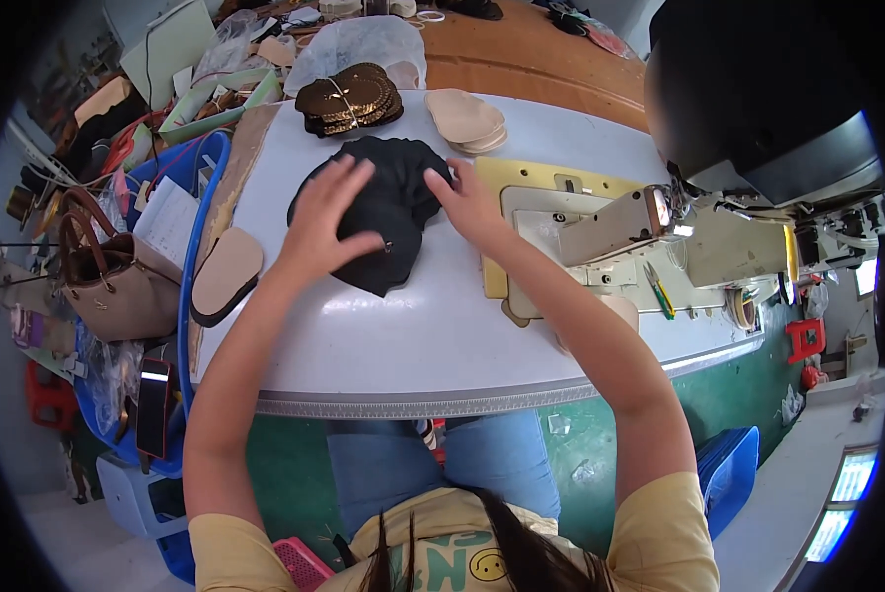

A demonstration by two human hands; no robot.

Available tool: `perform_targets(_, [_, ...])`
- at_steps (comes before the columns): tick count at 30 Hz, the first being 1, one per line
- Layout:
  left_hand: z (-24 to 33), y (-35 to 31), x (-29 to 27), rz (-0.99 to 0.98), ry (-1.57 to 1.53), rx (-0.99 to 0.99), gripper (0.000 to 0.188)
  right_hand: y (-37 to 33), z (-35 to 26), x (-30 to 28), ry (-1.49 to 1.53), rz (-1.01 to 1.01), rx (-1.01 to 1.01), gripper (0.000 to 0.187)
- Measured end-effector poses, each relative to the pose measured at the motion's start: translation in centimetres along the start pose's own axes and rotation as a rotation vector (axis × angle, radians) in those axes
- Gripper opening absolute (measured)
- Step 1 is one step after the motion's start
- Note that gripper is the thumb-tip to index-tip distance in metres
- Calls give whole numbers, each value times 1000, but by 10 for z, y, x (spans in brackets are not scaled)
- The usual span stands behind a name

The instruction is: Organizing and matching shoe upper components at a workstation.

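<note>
The white surface (383, 345) is bordered at its near edge by a ribbed metal strip, and this edge is curved by the lens. Between this near edge and the pile of black pieces (388, 202) a wide bare part of the surface is seen, so free room is given on the person's side. On the left the surface is limited by a brown wooden border, where a tan sole-shaped piece (227, 274) is laid partly over the edge. On the right the room is closed by the sewing machine (620, 227) and its yellow base plate (521, 178). At the far side a stack of dark brown pieces (351, 101) and a stack of beige pieces (467, 120) are placed near the far edge, just behind the black pile.

The left hand (326, 222) is laid flat on the black pile, with the fingers spread wide and the palm pressed down; nothing is gripped by it. The right hand (467, 197) is held open too, and its fingertips are touching the right edge of the same pile, near the yellow plate. The black pile is located in the middle of the surface, between both hands.
</note>
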State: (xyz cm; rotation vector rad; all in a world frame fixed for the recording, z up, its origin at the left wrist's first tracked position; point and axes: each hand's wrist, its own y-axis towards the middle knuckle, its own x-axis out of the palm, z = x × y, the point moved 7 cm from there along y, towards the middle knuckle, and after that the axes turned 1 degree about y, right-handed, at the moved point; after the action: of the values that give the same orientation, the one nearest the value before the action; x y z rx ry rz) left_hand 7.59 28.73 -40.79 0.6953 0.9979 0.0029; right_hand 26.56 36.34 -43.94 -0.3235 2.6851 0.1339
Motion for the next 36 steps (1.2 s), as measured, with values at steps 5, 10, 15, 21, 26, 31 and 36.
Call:
perform_targets(5, [-122,-1,7,-16,52,-807,54,52,-12,9,-172,90,62,71])
perform_targets(10, [-25,5,32,-101,-210,-261,57,42,8,15,-103,37,-18,67])
perform_targets(15, [8,-18,24,83,50,-358,79,-9,-13,-1,-105,106,-140,50])
perform_targets(21, [115,-73,28,-462,60,216,75,-139,-42,-65,-258,7,-475,30])
perform_targets(26, [110,-55,40,-310,181,-1,76,-202,-28,-129,-498,189,-440,20])
perform_targets(31, [111,-24,63,-112,336,-161,68,-205,10,-195,-680,244,-188,21])
perform_targets(36, [108,-23,53,-57,450,5,49,-191,14,-176,-659,133,-290,29])
